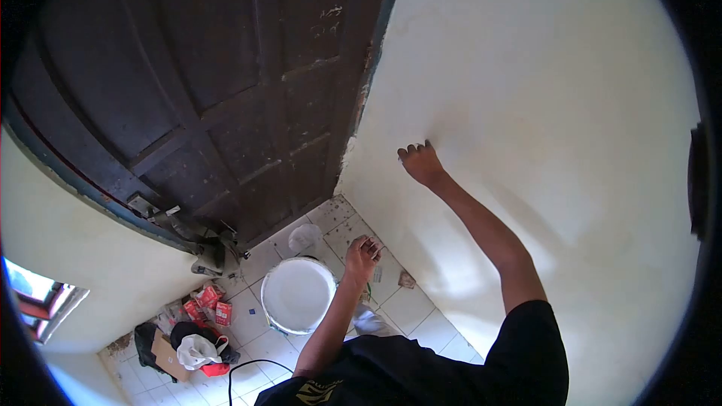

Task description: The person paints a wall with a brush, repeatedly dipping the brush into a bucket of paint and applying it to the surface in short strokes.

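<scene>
My right hand [421,162] is raised against the cream wall [526,90], a short way right of the door frame. Its fingers are curled, and what they hold, if anything, is hidden. Lower down, my left hand [363,257] hovers in front of my body, just right of a round white bucket [299,295]. The left fingers are bent inward too; I cannot make out anything between them. The bucket's top looks white and smooth, and it stands on the tiled floor. A small clear plastic container or bag [304,238] lies just beyond it.
A dark brown panelled door [218,68] with a metal handle [173,211] fills the upper left. Red boxes [223,313], a white cloth or bag [197,351] and cardboard [169,357] lie on the floor at lower left. A black cable [256,362] runs below the bucket.
</scene>
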The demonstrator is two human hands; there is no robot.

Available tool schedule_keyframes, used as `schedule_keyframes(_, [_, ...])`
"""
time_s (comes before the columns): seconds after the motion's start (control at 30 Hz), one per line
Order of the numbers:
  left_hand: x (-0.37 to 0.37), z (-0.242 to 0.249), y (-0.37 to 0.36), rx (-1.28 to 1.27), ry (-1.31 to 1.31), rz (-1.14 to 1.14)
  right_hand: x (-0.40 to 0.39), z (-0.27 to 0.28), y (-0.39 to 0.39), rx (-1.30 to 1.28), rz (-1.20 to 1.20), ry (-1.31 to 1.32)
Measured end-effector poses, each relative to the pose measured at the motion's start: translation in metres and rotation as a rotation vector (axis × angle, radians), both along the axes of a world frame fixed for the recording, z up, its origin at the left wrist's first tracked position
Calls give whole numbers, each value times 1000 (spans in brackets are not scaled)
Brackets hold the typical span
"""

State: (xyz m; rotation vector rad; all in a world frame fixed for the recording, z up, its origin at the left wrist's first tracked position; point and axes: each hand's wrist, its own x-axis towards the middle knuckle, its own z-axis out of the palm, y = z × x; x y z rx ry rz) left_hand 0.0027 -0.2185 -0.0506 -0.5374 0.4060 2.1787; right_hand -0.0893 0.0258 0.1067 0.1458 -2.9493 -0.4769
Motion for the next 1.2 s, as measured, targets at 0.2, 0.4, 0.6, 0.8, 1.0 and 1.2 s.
schedule_keyframes(0.2, [-9, -10, -18, -28, -65, 60, -54, 86, 36, 230, -82, 241])
schedule_keyframes(0.4, [-26, -7, -25, 31, -83, 136, -54, 124, 5, 335, 134, 480])
schedule_keyframes(0.6, [-36, -20, -39, 15, -117, 181, -62, -51, 25, 240, 136, 124])
schedule_keyframes(0.8, [-45, -16, -64, -42, -86, 269, -52, -67, 35, 86, 17, 32])
schedule_keyframes(1.0, [-66, -15, -53, -12, -91, 260, -73, 122, 21, 330, 214, 429])
schedule_keyframes(1.2, [-60, -35, -41, 44, -89, 198, -81, 69, 12, 349, 139, 292])
